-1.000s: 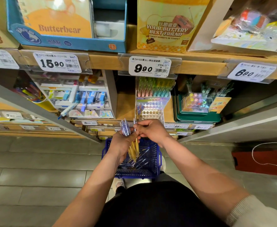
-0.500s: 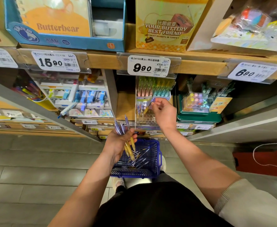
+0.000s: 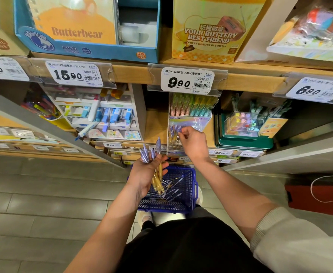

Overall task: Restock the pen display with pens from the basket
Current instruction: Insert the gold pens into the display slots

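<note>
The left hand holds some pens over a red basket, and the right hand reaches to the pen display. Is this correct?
Only the colour is wrong: the head view shows a blue basket. The left hand holds pens over it; the right hand reaches to the pen display.

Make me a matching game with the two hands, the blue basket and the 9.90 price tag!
Things:
1 left hand
2 right hand
3 blue basket
4 9.90 price tag

Places or states:
a on the shelf edge
b at the clear pen display
c low down, loose pens inside
d holding a bunch of pens

Pairs: 1-d, 2-b, 3-c, 4-a
</note>
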{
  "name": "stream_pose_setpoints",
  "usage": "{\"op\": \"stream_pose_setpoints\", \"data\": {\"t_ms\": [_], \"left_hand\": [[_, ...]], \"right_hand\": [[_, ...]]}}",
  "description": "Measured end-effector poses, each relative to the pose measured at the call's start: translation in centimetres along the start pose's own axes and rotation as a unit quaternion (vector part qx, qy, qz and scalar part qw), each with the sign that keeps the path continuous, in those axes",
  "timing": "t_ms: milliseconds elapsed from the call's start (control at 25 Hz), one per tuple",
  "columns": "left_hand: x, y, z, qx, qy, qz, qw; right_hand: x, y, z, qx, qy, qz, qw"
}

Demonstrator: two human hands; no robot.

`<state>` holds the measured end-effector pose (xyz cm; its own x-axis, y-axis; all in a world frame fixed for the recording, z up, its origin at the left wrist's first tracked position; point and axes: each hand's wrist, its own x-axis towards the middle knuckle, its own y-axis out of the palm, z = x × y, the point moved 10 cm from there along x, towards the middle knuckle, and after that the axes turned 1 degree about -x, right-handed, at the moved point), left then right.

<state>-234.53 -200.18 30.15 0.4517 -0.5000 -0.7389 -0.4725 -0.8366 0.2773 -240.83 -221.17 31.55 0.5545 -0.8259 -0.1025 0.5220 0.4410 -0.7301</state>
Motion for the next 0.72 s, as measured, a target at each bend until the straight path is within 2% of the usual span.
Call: {"op": "stream_pose_setpoints", "data": {"t_ms": [360,720], "left_hand": [[-0.2,-0.2,0.3,-0.012,-0.017,-0.018,1.0],[-0.5,-0.5,1.1,-0.034,-0.028,-0.019,0.999]], "right_hand": [[0.0,1.0,1.8,-0.054,-0.028,0.023,0.998],[-0.4,0.6,1.2,-0.064,0.027,0.023,0.997]]}}
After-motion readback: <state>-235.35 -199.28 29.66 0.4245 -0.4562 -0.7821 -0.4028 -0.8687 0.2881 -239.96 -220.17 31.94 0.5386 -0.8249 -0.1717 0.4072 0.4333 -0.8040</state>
